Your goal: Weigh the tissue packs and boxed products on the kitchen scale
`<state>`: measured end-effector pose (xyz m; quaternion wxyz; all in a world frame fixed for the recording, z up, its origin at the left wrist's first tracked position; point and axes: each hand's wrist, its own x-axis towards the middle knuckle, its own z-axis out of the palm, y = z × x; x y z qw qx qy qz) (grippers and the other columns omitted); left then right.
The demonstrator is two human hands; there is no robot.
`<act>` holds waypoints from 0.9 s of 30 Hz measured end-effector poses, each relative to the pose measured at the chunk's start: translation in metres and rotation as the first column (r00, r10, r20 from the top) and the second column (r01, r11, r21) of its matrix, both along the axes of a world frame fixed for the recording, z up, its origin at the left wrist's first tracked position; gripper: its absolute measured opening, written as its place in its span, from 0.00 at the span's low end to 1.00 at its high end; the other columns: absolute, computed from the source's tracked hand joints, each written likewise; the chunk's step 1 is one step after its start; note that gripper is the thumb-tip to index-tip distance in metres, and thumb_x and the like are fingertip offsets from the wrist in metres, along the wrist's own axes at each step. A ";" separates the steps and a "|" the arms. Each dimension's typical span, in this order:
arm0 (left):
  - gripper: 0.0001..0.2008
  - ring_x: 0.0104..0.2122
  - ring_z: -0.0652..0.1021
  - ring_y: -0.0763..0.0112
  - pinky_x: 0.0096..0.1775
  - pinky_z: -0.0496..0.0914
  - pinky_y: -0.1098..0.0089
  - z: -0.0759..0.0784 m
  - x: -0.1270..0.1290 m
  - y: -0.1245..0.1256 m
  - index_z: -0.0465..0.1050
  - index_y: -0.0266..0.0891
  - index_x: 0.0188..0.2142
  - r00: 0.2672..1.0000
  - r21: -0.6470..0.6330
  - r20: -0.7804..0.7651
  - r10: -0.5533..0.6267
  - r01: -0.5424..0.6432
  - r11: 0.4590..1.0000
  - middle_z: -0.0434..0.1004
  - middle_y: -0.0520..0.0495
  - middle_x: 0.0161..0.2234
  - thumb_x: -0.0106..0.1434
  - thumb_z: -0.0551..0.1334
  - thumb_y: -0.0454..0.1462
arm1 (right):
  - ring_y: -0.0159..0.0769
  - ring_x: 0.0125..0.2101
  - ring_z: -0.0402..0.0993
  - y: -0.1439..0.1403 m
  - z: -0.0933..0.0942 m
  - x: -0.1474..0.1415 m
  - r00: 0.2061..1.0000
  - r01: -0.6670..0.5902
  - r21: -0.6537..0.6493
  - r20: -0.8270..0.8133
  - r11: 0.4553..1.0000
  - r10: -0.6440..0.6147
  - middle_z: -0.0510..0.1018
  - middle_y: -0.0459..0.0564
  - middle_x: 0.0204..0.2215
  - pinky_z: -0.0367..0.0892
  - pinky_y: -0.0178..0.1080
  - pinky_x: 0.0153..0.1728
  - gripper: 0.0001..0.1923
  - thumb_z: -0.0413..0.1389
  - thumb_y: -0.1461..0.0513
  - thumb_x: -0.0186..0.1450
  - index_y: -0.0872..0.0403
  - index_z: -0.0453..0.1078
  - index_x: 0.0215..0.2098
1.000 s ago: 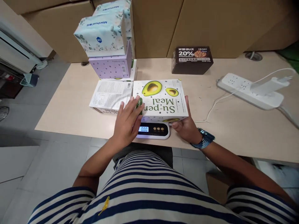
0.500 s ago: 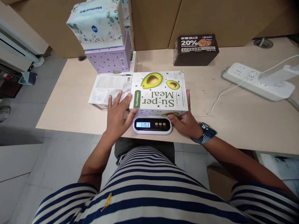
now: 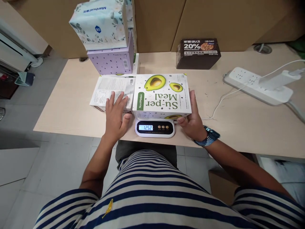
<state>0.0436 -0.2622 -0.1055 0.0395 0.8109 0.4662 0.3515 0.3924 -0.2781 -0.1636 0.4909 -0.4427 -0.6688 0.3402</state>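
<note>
A white Su-per Meal box (image 3: 164, 95) with avocado pictures rests on a small digital scale (image 3: 155, 128), its lit display reading 12.52. My left hand (image 3: 116, 116) is open, fingers spread over the near part of a white printed box (image 3: 103, 90) left of the scale; whether it touches that box I cannot tell. At the Su-per Meal box's right side is my right hand (image 3: 193, 119), thumb and fingers apart, close to the box's edge and not wrapped round it. The scale's platform is hidden beneath the box.
A Manhua tissue pack (image 3: 101, 27) sits on a purple box (image 3: 111, 61) at the back left. Further right stands a dark cookie box (image 3: 199, 57). A white power strip (image 3: 252, 86) with a cable lies on the right. Cardboard (image 3: 157, 25) lines the table's (image 3: 64, 108) back.
Both hands have drawn apart from the Su-per Meal box, the left hand moving left and the right hand slightly right. The scale reading rose from 11.53 to 12.52.
</note>
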 end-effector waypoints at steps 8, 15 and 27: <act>0.31 0.82 0.56 0.47 0.79 0.48 0.34 -0.018 -0.014 -0.001 0.66 0.53 0.74 0.995 0.083 0.062 0.072 -0.077 0.994 0.70 0.43 0.76 0.82 0.45 0.58 | 0.59 0.73 0.72 -0.002 -0.006 -0.001 0.992 -0.103 -0.077 -0.076 0.992 0.097 0.66 0.60 0.79 0.77 0.61 0.68 0.68 0.66 0.34 0.66 0.42 0.28 0.86; 0.26 0.76 0.71 0.54 0.79 0.55 0.41 -0.023 -0.017 0.001 0.71 0.52 0.69 0.996 0.118 -0.033 0.086 -0.081 0.990 0.77 0.44 0.71 0.82 0.49 0.55 | 0.57 0.77 0.65 -0.001 -0.013 0.000 0.985 -0.159 -0.130 -0.091 0.979 0.148 0.54 0.59 0.83 0.73 0.64 0.70 0.73 0.67 0.33 0.64 0.42 0.22 0.85; 0.25 0.76 0.72 0.56 0.78 0.58 0.46 -0.024 -0.019 0.001 0.70 0.51 0.71 0.995 0.164 -0.061 0.075 -0.064 0.984 0.76 0.44 0.73 0.82 0.52 0.51 | 0.55 0.84 0.43 0.000 -0.006 0.002 0.997 -0.050 -0.014 -0.060 0.999 0.049 0.40 0.46 0.86 0.51 0.63 0.81 0.66 0.63 0.30 0.64 0.34 0.31 0.85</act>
